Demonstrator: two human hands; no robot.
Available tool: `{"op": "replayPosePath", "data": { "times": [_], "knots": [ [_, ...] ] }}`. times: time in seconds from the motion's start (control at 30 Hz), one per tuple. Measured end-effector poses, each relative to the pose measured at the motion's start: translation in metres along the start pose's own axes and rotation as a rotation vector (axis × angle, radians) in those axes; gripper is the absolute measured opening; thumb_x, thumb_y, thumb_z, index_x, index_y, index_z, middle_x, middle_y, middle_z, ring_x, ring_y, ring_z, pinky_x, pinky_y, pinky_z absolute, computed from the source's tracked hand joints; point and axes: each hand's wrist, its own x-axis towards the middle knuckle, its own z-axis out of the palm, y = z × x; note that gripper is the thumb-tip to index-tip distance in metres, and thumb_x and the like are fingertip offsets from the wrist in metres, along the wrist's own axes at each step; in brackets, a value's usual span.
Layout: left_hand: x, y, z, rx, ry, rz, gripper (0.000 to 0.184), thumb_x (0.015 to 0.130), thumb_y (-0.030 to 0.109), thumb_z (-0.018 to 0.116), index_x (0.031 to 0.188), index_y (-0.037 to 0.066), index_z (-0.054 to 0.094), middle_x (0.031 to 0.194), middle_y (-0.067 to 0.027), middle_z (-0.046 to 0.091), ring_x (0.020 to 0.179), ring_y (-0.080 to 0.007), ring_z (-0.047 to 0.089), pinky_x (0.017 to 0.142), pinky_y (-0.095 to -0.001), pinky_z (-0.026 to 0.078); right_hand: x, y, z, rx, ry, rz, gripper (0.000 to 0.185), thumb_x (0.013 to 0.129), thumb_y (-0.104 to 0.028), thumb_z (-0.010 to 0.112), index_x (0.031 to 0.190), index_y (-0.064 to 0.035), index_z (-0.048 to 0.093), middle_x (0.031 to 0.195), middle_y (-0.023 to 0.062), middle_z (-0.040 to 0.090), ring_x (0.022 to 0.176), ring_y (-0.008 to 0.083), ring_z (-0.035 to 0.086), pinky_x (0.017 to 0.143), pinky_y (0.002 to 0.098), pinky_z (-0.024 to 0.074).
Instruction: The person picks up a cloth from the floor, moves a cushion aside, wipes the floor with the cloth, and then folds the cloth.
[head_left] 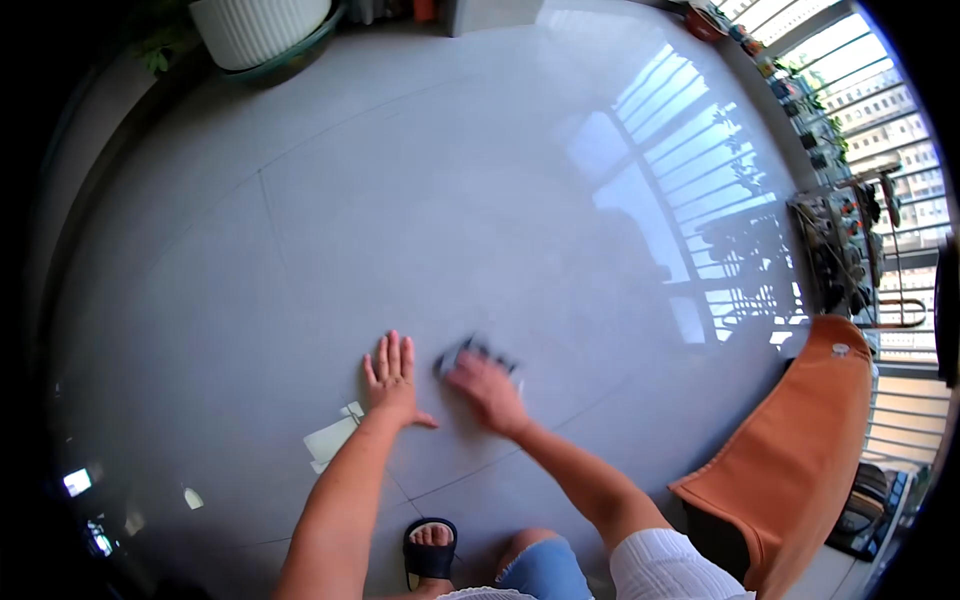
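Observation:
My left hand (395, 385) lies flat on the grey tiled floor (400, 220) with its fingers spread and nothing under them that I can see. To its right, my right hand (485, 388) presses on a dark cloth-like item (462, 350), which sticks out past the fingertips and is blurred by motion. The two hands are apart. Below them, a foot in a black sandal (430, 545) and a knee in blue denim (548, 570) show at the bottom edge.
An orange chair (790, 450) stands at the lower right. Beside the barred window are a shoe rack (835, 250) and small potted plants (815, 130). A white ribbed planter (262, 30) sits at the top left. The window reflects on the floor.

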Motion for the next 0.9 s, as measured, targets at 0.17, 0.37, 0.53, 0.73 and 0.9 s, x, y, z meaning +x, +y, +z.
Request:
{"op": "replayPosePath", "data": {
  "times": [0.17,0.37,0.53,0.73,0.9],
  "knots": [
    [-0.006,0.016,-0.005,0.018,-0.002,-0.089,0.161,0.046,0.059,0.091,0.154,0.007,-0.016,0.162,-0.0179,-0.015,0.151,-0.0341,-0.010,0.118,-0.0584,0.000,-0.125,0.036,-0.069,-0.120,0.044,0.259,0.069,0.068,-0.001,0.058,0.136,-0.0117,0.055,0.143,0.0180,0.048,0.137,0.0399,0.040,0.114,0.0506,0.0311],
    [0.015,0.085,-0.001,-0.128,0.123,0.026,0.163,0.045,0.055,0.093,0.153,0.010,-0.020,0.161,-0.0208,-0.020,0.149,-0.0387,-0.016,0.119,-0.0555,-0.001,-0.034,0.165,-0.108,-0.308,0.751,0.652,0.069,0.071,-0.003,0.056,0.139,-0.0032,0.046,0.144,0.0228,0.045,0.135,0.0420,0.038,0.115,0.0495,0.0272],
    [0.024,0.099,-0.020,-0.066,-0.034,-0.098,0.166,0.044,0.054,0.094,0.152,0.010,-0.024,0.160,-0.0221,-0.021,0.149,-0.0390,-0.017,0.119,-0.0547,-0.004,-0.005,0.095,-0.070,-0.008,0.195,0.060,0.071,0.061,0.011,0.051,0.129,-0.0110,0.060,0.139,0.0155,0.053,0.133,0.0363,0.045,0.112,0.0489,0.0349],
    [0.027,0.103,-0.025,-0.056,-0.120,-0.117,0.164,0.047,0.053,0.094,0.152,0.008,-0.024,0.159,-0.0240,-0.022,0.148,-0.0405,-0.018,0.118,-0.0557,-0.005,-0.102,0.178,-0.120,-0.298,0.421,0.293,0.062,0.073,0.008,0.046,0.133,-0.0062,0.056,0.141,0.0167,0.051,0.138,0.0400,0.038,0.117,0.0483,0.0278],
    [0.029,0.107,-0.031,-0.022,-0.140,-0.136,0.164,0.047,0.056,0.093,0.151,0.008,-0.025,0.159,-0.0245,-0.022,0.148,-0.0406,-0.019,0.118,-0.0556,-0.005,0.031,0.227,-0.138,-0.301,0.770,0.514,0.066,0.064,0.007,0.046,0.128,-0.0061,0.059,0.131,0.0183,0.058,0.129,0.0389,0.047,0.115,0.0488,0.0293]
  ]
}}
